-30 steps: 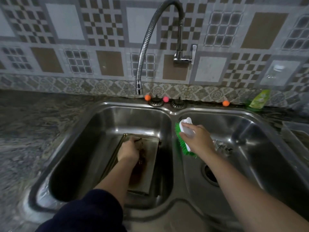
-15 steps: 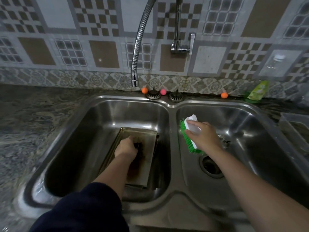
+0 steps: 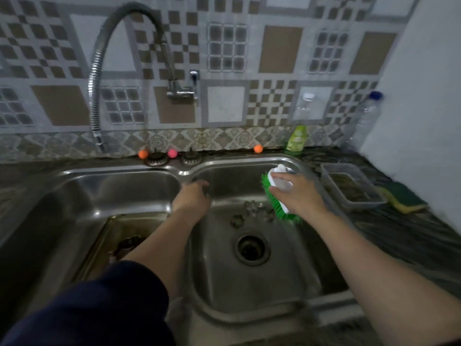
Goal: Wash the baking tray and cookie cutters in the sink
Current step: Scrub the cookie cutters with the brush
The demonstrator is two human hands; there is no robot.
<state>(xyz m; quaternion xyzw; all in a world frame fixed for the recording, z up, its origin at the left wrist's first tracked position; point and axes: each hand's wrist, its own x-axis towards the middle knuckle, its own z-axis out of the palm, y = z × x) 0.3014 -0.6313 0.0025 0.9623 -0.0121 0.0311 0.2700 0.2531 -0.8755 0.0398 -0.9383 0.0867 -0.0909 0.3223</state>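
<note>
Right hand (image 3: 298, 193) is wrapped around a green-bristled scrub brush (image 3: 279, 196) over the right basin, left hand (image 3: 193, 199) hovers by the divider with fingers loosely curled, holding nothing. Cookie cutters (image 3: 252, 212) sit on the right basin floor above the drain, and the baking tray (image 3: 107, 242) lies in the left basin of the sink (image 3: 184, 171).

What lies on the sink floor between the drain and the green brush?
In the head view, a small cluster of metal cookie cutters lies on the basin floor between the drain and the brush.
</note>
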